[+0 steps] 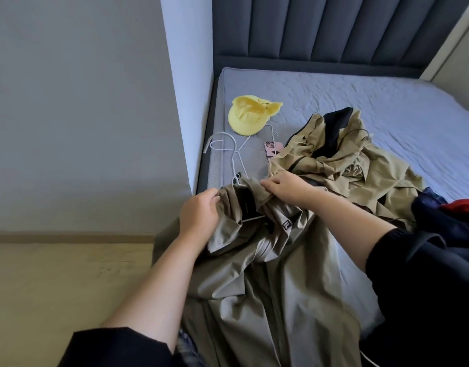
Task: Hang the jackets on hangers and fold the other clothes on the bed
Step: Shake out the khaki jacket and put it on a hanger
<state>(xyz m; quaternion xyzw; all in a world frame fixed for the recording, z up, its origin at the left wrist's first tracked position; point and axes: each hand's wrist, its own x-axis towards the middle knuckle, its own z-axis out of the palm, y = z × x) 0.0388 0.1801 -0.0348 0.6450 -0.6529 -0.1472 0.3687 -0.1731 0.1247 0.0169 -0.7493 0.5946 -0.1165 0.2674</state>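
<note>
The left hand (200,213) and right hand (283,186) pinch the shoulders of a grey-green jacket (254,282) at the bed's (360,96) near edge, a white hanger (251,218) partly inside, while a tan jacket (347,154) and dark clothes (439,218) at right lie untouched.

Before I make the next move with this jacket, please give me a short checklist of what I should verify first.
1. Grip of left hand on jacket shoulder: ok.
2. Pinch of right hand on the collar: ok.
3. A hanger inside the jacket: ok, its wire shows in the neck opening.
4. Both shoulders seated on it: cannot tell, cloth hides them.
5. The phone free of clothes: not ok, the tan jacket overlaps its edge.
</note>
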